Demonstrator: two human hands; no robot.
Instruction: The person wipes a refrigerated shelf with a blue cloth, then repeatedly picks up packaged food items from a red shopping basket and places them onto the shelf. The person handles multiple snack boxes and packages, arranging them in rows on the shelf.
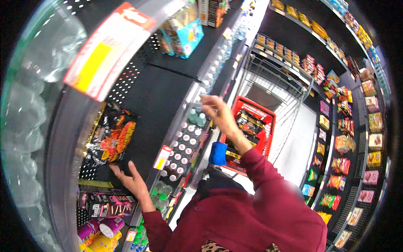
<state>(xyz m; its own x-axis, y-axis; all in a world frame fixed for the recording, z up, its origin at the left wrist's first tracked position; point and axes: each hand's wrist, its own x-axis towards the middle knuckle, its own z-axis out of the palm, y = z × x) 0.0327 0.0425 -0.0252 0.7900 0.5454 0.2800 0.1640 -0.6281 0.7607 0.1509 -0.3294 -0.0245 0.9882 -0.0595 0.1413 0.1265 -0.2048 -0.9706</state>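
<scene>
My left hand (132, 181) is open over a black shelf (157, 98), thumb and fingers apart, holding nothing. Just beyond its fingertips, a black snack bag (111, 136) with orange and red print stands at the back of that shelf. My right hand (221, 116) hangs in the air over the shelf's front edge, fingers loosely bent and apart, with nothing in them. Below it are clear bottles with pale green caps (197, 117) and rows of dark bottles with white caps (184, 147). To its right, a red shopping basket (272, 119) holds several black packs (249, 126).
A metal shopping cart (289, 80) stands beyond the basket in the aisle. At lower left, dark boxes (107, 205) sit above purple and yellow tubes (111, 227). A blue package (184, 38) stands farther along the shelf. Snack shelves (340, 168) line the right side.
</scene>
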